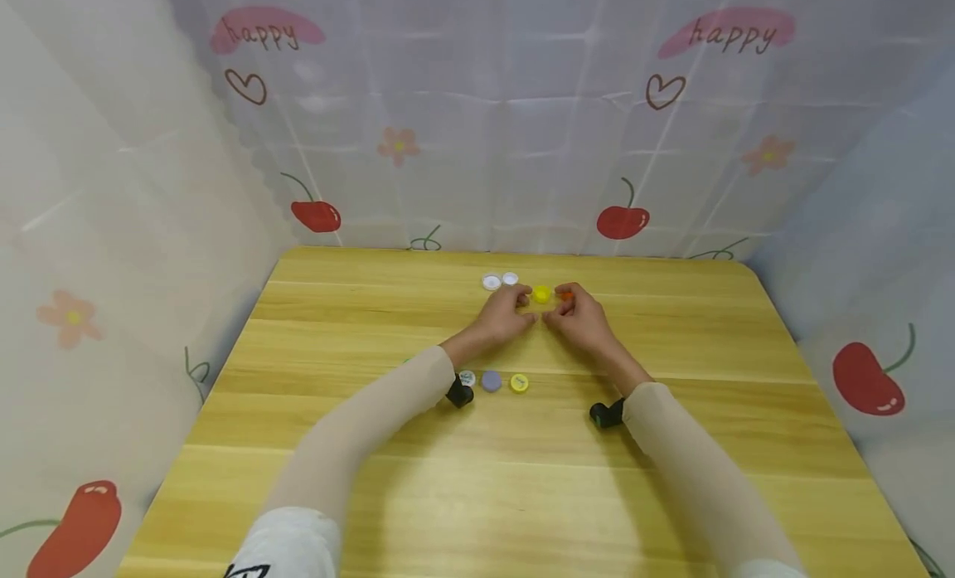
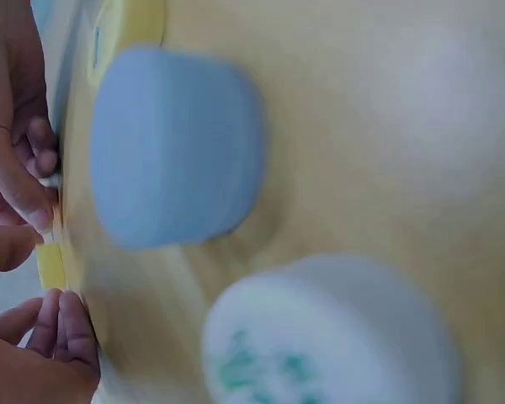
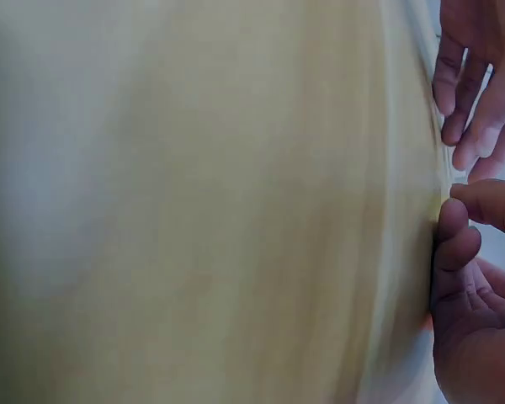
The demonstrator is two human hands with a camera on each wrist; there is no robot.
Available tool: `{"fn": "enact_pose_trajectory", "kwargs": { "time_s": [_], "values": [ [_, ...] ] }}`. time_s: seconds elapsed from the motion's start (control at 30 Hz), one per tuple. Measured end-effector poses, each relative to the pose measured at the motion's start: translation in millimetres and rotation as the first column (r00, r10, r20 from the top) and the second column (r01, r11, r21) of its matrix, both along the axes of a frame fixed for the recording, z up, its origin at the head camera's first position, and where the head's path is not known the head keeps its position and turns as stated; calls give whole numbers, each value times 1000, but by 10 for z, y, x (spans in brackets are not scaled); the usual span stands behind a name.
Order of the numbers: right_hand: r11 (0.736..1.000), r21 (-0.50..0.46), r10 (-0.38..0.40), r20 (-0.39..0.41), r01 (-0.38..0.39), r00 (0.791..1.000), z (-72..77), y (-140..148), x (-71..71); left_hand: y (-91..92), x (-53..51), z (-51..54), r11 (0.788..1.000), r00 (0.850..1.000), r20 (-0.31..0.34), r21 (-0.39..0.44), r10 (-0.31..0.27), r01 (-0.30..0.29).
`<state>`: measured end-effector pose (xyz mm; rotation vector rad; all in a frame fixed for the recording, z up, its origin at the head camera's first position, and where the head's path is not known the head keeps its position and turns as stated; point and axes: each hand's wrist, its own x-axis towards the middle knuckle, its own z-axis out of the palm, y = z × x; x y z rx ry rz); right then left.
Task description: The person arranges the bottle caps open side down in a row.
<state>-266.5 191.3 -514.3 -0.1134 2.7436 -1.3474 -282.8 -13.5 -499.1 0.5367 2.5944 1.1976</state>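
A small round yellow cap (image 1: 541, 294) lies far back on the wooden table, between the fingertips of the two hands. My left hand (image 1: 505, 314) is on its left, index fingertip close to the rim. From the right, my right hand (image 1: 582, 319) reaches in with bent fingers, a slight gap showing between it and the cap. In the left wrist view the yellow cap (image 2: 50, 266) sits between both hands' fingertips; whether they touch it I cannot tell. An orange piece (image 1: 566, 296) is partly hidden by the right hand's fingers.
Two white caps (image 1: 492, 282) lie behind the left hand. Nearer, a row holds a white cap with green print (image 1: 467, 378), a blue-purple cap (image 1: 491, 381) and a yellow printed cap (image 1: 519, 383). A green edge (image 1: 407, 361) shows behind the left sleeve. Patterned curtains surround the table (image 1: 507, 495).
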Motion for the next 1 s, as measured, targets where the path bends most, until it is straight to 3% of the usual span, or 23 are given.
{"fn": "enact_pose_trajectory", "kwargs": {
  "time_s": [0.13, 0.4, 0.7, 1.0],
  "values": [
    [999, 34, -15, -31, 16, 999, -14, -13, -73, 51, -104, 10, 999, 1000, -20, -51, 15, -16],
    [995, 91, -36, -76, 43, 996, -49, -55, -86, 95, -221, 51, 988, 997, -32, -138, -72, 67],
    [993, 114, -9, -81, 18, 997, -8, -109, -63, 72, -251, 14, 984, 995, -79, -171, -55, 40],
    [995, 98, 29, -86, -20, 996, -36, -144, -53, -37, -240, -57, 991, 995, -87, -126, -56, 45]
  ]
}}
